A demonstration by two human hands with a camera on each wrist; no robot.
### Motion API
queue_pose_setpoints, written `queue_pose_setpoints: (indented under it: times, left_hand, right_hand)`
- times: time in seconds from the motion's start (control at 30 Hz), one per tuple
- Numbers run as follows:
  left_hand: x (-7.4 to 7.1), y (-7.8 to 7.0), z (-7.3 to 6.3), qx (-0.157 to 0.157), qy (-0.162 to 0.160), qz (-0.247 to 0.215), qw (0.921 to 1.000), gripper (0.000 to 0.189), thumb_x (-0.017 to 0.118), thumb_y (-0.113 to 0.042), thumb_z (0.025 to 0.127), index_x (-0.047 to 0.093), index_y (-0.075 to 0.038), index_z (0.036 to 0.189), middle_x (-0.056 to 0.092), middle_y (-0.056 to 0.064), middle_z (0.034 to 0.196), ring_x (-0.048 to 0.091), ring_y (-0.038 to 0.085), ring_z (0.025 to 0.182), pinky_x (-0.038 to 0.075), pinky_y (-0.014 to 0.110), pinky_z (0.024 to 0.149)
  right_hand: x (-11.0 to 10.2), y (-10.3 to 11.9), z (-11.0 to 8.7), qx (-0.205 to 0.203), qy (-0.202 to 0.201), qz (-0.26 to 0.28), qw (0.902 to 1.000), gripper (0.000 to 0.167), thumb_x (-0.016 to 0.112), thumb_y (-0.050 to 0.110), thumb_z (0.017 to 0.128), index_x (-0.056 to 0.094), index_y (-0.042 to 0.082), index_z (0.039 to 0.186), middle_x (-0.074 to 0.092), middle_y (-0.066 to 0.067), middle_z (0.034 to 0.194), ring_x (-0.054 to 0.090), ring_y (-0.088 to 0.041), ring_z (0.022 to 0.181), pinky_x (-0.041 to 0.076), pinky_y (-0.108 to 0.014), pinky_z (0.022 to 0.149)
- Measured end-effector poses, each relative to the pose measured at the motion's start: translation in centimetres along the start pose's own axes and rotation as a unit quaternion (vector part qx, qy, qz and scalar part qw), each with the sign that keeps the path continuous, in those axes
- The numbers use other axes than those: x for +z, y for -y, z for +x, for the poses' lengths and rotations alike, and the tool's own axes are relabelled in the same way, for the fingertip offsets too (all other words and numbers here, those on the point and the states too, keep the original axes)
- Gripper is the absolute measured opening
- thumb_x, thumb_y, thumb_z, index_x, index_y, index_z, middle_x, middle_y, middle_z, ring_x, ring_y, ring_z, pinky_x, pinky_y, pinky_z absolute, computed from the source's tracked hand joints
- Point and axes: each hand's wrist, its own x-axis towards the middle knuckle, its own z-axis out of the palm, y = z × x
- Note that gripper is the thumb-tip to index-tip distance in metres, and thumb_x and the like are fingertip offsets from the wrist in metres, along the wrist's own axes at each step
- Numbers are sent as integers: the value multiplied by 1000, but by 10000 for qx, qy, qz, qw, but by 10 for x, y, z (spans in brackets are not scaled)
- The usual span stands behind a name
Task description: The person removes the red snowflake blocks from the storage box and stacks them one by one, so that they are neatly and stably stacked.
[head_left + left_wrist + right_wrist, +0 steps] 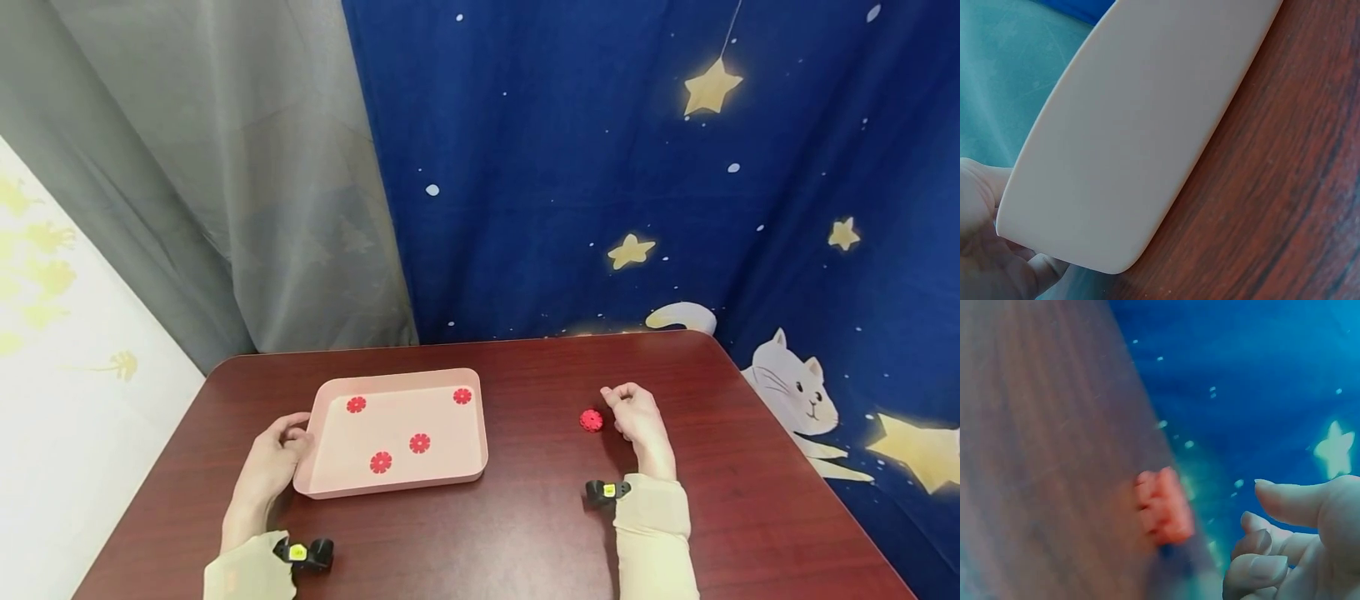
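A shallow pink tray lies on the left half of the table, with several flat red flower-shaped discs spread over its floor. My left hand holds the tray's left end, fingers at the rim. In the left wrist view the tray's outer wall partly hides that hand. To the right of the tray, a small stack of red notched discs sits on the wood. Just right of this stack is my right hand, its fingers loosely bent, thumb apart from them and nothing between.
The dark red-brown table carries the tray and the stack. Behind it hang a grey curtain and a blue curtain printed with stars and a cat. Each wrist wears a small black camera.
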Motion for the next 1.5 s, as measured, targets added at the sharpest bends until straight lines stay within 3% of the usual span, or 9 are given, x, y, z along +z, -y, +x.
queue_pose_setpoints:
  times: [0.2,0.4,0.63,0.8,0.97,1.2,1.33,1.5]
  left_hand:
    - [0,0,0,63,-36,0,10000,43,48,-12,100,43,-1,141,53,15,107,52,26,92,46,26,70]
    - [0,1,0,93,-73,-2,9999,42,50,-12,100,45,0,140,54,15,105,53,23,89,45,26,69]
    - [-1,3,1,163,-51,38,9998,42,50,-12,99,45,-1,140,54,15,107,53,23,89,46,25,69]
    - [-1,2,0,205,-34,48,9998,43,50,-11,99,45,0,140,56,17,108,54,24,90,46,25,68]
    - [0,0,2,171,-42,45,9998,43,50,-10,98,45,0,139,55,16,107,53,23,89,46,25,68]
    - [0,-4,4,233,-84,143,9996,42,51,-10,99,46,1,139,56,15,105,54,23,88,45,26,68]
    - [-1,-2,2,212,-74,147,9996,41,51,-10,98,47,0,138,56,15,105,53,21,87,45,25,68]
    - [-5,0,0,221,-68,127,9997,42,51,-12,99,46,0,138,55,14,105,53,22,88,44,26,69]
  right_hand:
    - [-2,24,-14,-640,-120,11,9979,25,59,24,98,54,0,102,43,-1,61,42,-14,50,36,-28,51]
    - [10,46,-27,-961,-190,-5,9952,21,61,23,98,56,3,102,49,-5,64,51,-27,55,41,-33,60]
    - [40,67,-43,-1351,-134,99,9907,18,64,21,95,59,5,101,58,-8,73,55,-20,54,45,-32,50]
    - [72,82,-50,-1872,-8,-362,9817,15,66,22,94,62,8,99,63,-6,77,58,-19,58,47,-32,58]
    - [107,95,-55,-2145,492,-732,9727,14,66,24,93,62,12,100,62,-3,76,60,-20,63,47,-34,62]
    - [154,125,-52,-2324,1263,-741,9615,11,65,18,93,64,9,100,63,-1,80,64,-22,64,50,-31,60]
    - [189,140,-47,-2183,1896,-873,9533,8,66,18,92,65,11,95,63,-1,81,65,-26,64,50,-28,57]
    - [247,149,-39,-1467,2421,-610,9572,6,66,17,93,65,11,91,66,-7,81,65,-27,64,37,-26,48]
